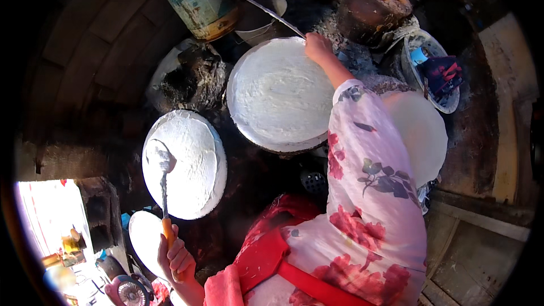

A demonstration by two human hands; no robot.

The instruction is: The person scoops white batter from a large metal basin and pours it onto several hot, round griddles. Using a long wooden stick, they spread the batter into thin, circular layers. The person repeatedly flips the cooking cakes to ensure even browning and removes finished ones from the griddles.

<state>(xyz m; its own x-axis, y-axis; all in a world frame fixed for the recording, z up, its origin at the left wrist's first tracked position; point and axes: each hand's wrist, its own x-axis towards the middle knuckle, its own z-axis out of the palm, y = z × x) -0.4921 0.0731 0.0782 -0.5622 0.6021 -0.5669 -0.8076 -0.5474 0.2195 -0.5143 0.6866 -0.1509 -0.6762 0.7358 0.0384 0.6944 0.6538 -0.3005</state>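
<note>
My left hand (178, 260) is closed round the orange handle of a ladle (164, 187). The ladle's bowl rests on or just above a round griddle (198, 170) coated in white, wet-looking batter. At the far right edge of a larger round griddle (283, 93), also covered in a white layer, my right hand (319, 48) grips a long thin stick (266, 11). The stick points up and left past the griddle's rim. A pale, thin round sheet (422, 130), like a flatbread, lies right of my sleeve, which hides part of it.
A worn painted bucket (204, 5) and a grey pail (260, 20) stand at the back. A clay stove-like block (374, 5) and a basin (428, 51) with cloth sit at the back right. Another white disc (148, 241) and a small fan (131, 292) are at lower left.
</note>
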